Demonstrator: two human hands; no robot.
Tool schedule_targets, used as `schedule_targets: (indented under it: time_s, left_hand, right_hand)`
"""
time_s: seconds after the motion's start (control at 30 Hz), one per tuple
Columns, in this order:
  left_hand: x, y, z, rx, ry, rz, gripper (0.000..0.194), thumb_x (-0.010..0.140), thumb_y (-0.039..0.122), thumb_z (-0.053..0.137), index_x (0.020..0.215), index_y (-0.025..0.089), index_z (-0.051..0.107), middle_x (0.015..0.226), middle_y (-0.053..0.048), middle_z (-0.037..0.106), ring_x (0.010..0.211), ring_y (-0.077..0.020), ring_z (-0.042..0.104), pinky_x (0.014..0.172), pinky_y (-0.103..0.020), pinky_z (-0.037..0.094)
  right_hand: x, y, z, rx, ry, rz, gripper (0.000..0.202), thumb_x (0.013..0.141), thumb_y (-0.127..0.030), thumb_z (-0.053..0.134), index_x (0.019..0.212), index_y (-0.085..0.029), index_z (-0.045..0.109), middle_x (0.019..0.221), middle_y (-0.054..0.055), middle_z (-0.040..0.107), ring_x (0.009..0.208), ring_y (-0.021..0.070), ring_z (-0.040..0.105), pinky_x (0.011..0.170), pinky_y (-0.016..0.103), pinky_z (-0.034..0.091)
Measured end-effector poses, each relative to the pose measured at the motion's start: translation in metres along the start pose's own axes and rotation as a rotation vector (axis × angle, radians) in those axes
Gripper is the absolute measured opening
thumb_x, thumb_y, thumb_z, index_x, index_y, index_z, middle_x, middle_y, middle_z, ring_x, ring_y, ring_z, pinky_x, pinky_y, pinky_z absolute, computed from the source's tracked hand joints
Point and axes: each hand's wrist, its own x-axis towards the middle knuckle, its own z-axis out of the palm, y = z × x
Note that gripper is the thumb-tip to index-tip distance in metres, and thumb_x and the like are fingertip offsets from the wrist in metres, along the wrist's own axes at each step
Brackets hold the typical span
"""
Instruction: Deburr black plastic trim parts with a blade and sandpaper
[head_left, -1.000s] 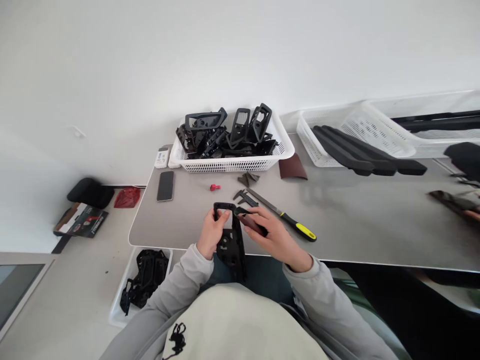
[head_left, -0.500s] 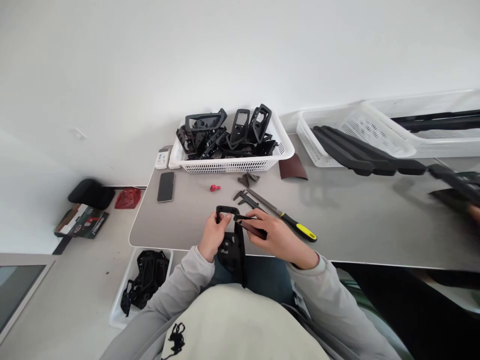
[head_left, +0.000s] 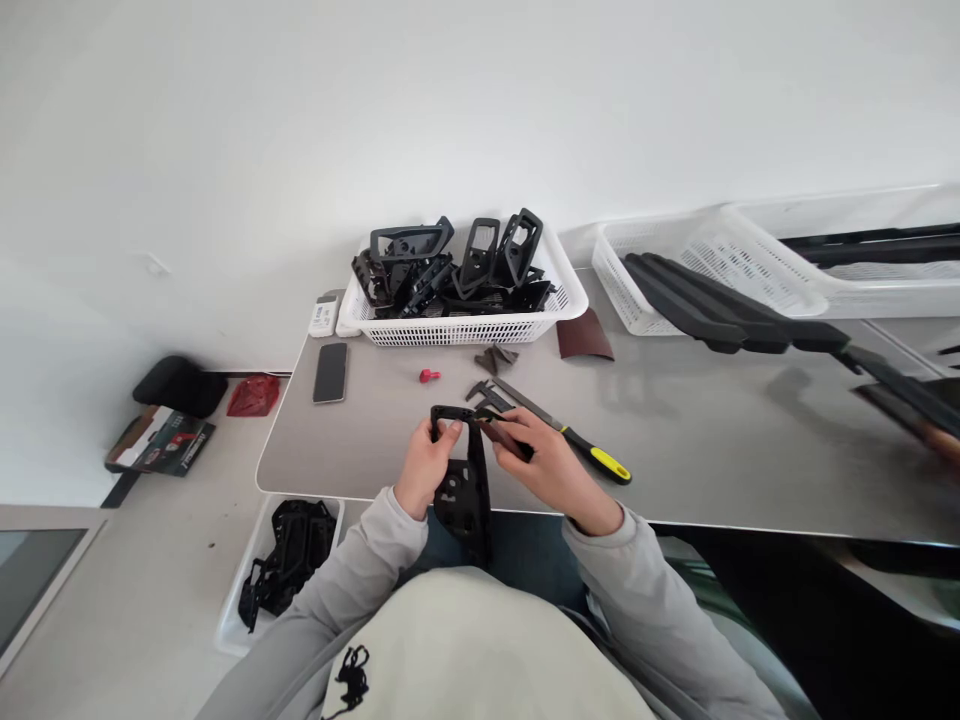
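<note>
My left hand [head_left: 426, 462] grips a black plastic frame part [head_left: 463, 500] by its upper left corner, with the thumb over the rim. The part hangs at the table's front edge, its lower end over my lap. Closed around a folded piece of brown sandpaper [head_left: 501, 434] is my right hand [head_left: 541, 460]. The sandpaper's tip meets the frame's upper right corner; exact contact is hard to see. Just beyond that hand lie a caliper [head_left: 489, 397] and a file [head_left: 600, 458] with a yellow-and-black handle.
A white basket [head_left: 457, 332] of black frames stands at the back. A phone [head_left: 330, 373], a red piece [head_left: 429, 376], dark scraps [head_left: 496, 358] and a brown sandpaper sheet [head_left: 585, 336] lie around. Long black parts [head_left: 720, 310] rest on another basket; a person's hand [head_left: 941, 440] shows far right.
My right hand and the sandpaper have shifted slightly up and left along the frame's upper right corner. My left hand keeps its hold. At far right, the other person's hand has moved slightly.
</note>
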Motion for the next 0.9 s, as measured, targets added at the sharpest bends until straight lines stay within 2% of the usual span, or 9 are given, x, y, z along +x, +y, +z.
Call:
schedule_targets:
  time_s: [0.07, 0.13, 0.27, 0.37, 0.53, 0.77, 0.83, 0.9]
  left_hand:
    - [-0.001, 0.001, 0.001, -0.024, 0.005, -0.017, 0.039, 0.063, 0.046, 0.077, 0.064, 0.018, 0.050, 0.055, 0.008, 0.041, 0.056, -0.0090, 0.039, 0.059, -0.025, 0.031]
    - [-0.003, 0.003, 0.003, -0.084, 0.013, -0.050, 0.042, 0.061, 0.049, 0.076, 0.064, 0.018, 0.048, 0.052, 0.009, 0.037, 0.052, -0.0075, 0.035, 0.054, -0.024, 0.029]
    - [-0.005, 0.006, 0.007, -0.251, 0.054, -0.107, 0.046, 0.056, 0.051, 0.077, 0.065, 0.020, 0.044, 0.049, 0.011, 0.033, 0.045, -0.0054, 0.031, 0.047, -0.022, 0.025]
    - [-0.006, 0.008, 0.009, -0.304, 0.077, -0.139, 0.050, 0.053, 0.049, 0.081, 0.071, 0.020, 0.045, 0.049, 0.012, 0.035, 0.043, -0.0048, 0.033, 0.045, -0.021, 0.026]
    - [-0.007, 0.008, 0.008, -0.299, 0.041, -0.109, 0.059, 0.046, 0.038, 0.087, 0.084, 0.020, 0.046, 0.062, 0.009, 0.049, 0.054, -0.0072, 0.050, 0.056, -0.022, 0.040]
    - [-0.004, 0.005, 0.004, -0.256, 0.112, -0.083, 0.046, 0.057, 0.043, 0.081, 0.078, 0.019, 0.048, 0.060, 0.010, 0.045, 0.050, -0.0056, 0.044, 0.053, -0.021, 0.037]
    - [-0.004, 0.005, 0.003, -0.299, 0.080, -0.092, 0.042, 0.061, 0.046, 0.078, 0.078, 0.018, 0.051, 0.060, 0.008, 0.048, 0.052, -0.0066, 0.046, 0.053, -0.021, 0.037]
    - [-0.006, 0.007, 0.001, -0.384, -0.012, -0.106, 0.041, 0.063, 0.046, 0.076, 0.085, 0.018, 0.056, 0.064, 0.006, 0.055, 0.056, -0.0083, 0.052, 0.055, -0.021, 0.040]
  right_hand:
    - [0.000, 0.005, 0.001, 0.097, 0.075, 0.089, 0.015, 0.081, -0.027, 0.055, 0.082, -0.018, 0.067, 0.086, 0.005, 0.063, 0.078, 0.0200, 0.059, 0.074, 0.033, 0.048]
    - [-0.003, 0.009, 0.004, 0.211, 0.090, 0.205, 0.019, 0.080, -0.033, 0.059, 0.089, -0.019, 0.067, 0.083, 0.003, 0.064, 0.081, 0.0213, 0.059, 0.077, 0.034, 0.048]
    - [-0.015, 0.010, 0.020, 0.491, -0.020, 0.406, 0.039, 0.075, -0.037, 0.067, 0.110, -0.020, 0.065, 0.098, 0.004, 0.070, 0.087, 0.0227, 0.062, 0.079, 0.035, 0.048]
    - [-0.021, 0.006, 0.033, 0.696, -0.060, 0.488, 0.040, 0.073, -0.040, 0.068, 0.108, -0.020, 0.065, 0.095, 0.003, 0.070, 0.084, 0.0217, 0.063, 0.077, 0.034, 0.049]
    - [-0.021, 0.001, 0.042, 0.792, -0.001, 0.524, 0.037, 0.071, -0.041, 0.071, 0.101, -0.019, 0.067, 0.086, 0.001, 0.069, 0.079, 0.0199, 0.062, 0.074, 0.032, 0.048]
    - [-0.019, 0.000, 0.045, 0.824, 0.032, 0.543, 0.038, 0.069, -0.040, 0.074, 0.100, -0.019, 0.068, 0.086, 0.000, 0.070, 0.076, 0.0186, 0.062, 0.072, 0.031, 0.047]
    - [-0.019, 0.000, 0.045, 0.823, 0.069, 0.553, 0.040, 0.068, -0.041, 0.075, 0.100, -0.019, 0.069, 0.085, 0.001, 0.071, 0.076, 0.0192, 0.062, 0.072, 0.031, 0.047]
    - [-0.018, 0.001, 0.044, 0.828, 0.140, 0.571, 0.043, 0.067, -0.043, 0.075, 0.101, -0.019, 0.069, 0.087, 0.001, 0.072, 0.077, 0.0200, 0.062, 0.071, 0.031, 0.047]
